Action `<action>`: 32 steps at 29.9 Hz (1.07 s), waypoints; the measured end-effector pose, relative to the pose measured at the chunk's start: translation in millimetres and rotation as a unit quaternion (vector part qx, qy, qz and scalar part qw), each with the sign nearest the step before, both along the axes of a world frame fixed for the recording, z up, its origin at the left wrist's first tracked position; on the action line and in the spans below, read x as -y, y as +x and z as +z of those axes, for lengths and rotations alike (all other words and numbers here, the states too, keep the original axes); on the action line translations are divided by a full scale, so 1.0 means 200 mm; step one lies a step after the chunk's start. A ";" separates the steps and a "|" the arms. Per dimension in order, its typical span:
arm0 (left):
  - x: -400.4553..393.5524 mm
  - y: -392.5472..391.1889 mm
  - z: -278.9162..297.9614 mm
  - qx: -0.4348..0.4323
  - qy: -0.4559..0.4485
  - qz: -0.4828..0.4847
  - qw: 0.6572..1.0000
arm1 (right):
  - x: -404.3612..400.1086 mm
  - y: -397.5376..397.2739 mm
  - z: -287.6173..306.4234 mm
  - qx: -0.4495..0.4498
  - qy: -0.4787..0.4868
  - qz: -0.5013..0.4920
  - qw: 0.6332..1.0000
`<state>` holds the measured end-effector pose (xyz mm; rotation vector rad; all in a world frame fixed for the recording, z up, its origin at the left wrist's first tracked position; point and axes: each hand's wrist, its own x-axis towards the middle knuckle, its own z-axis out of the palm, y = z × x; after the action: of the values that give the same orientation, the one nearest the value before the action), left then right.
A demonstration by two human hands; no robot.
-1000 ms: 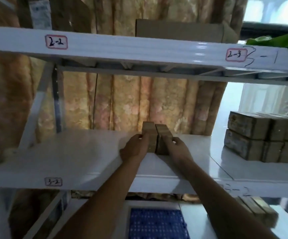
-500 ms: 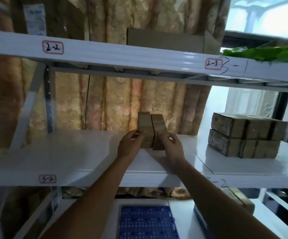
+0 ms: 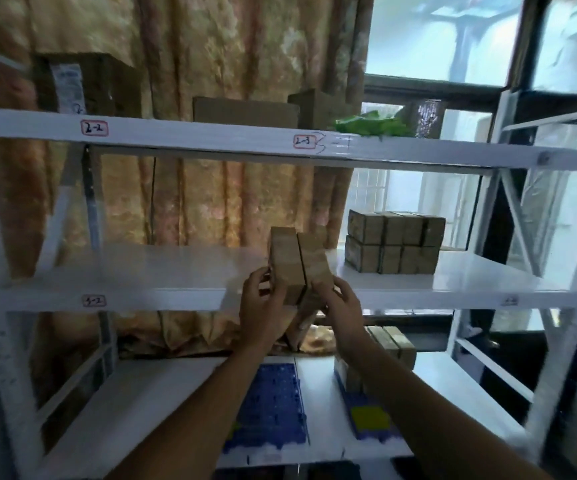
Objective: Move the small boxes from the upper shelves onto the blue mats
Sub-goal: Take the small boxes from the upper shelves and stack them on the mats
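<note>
Gripping two small brown boxes side by side, I hold them upright in front of the middle shelf (image 3: 453, 289), at its front edge near the gap between the two shelf boards. My left hand (image 3: 263, 306) curls round the left box (image 3: 285, 268), thumb and fingers pressed on its lower end, and my right hand (image 3: 340, 306) clasps the right box (image 3: 314, 265) the same way, so the two boxes touch along their long faces with a thin dark seam between them. Whether their bottoms touch the shelf edge I cannot tell. Farther right on that shelf, well apart from my hands, sits a stack of boxes (image 3: 394, 242) two layers high, set toward the back. Below, on the lower shelf (image 3: 148, 403), a blue mat (image 3: 269, 410) lies bare under my left forearm, and a second blue mat (image 3: 370, 420) just to its right carries a few boxes at its far end and a yellow patch nearer me. Up on the top shelf (image 3: 193, 136) stand larger cardboard cartons (image 3: 245, 110) and something green (image 3: 373, 124).
</note>
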<state>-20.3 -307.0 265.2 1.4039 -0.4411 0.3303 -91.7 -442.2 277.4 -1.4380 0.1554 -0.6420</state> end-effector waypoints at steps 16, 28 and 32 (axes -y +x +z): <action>0.71 -0.82 -0.82 -0.100 0.085 -0.083 0.988 | 0.69 -0.87 -0.73 -0.127 0.012 -0.079 0.989; 1.31 -0.15 -0.98 -0.154 0.157 -0.022 0.975 | 1.26 -0.16 -0.97 -0.184 -0.007 -0.074 0.980; 1.47 0.15 -0.94 -0.177 0.170 -0.004 0.969 | 1.42 0.15 -0.89 -0.191 -0.024 -0.091 0.977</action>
<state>9.9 -601.7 77.4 1.7544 -0.2128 -0.0102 -61.7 -727.0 98.7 -1.5958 0.5814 -0.5126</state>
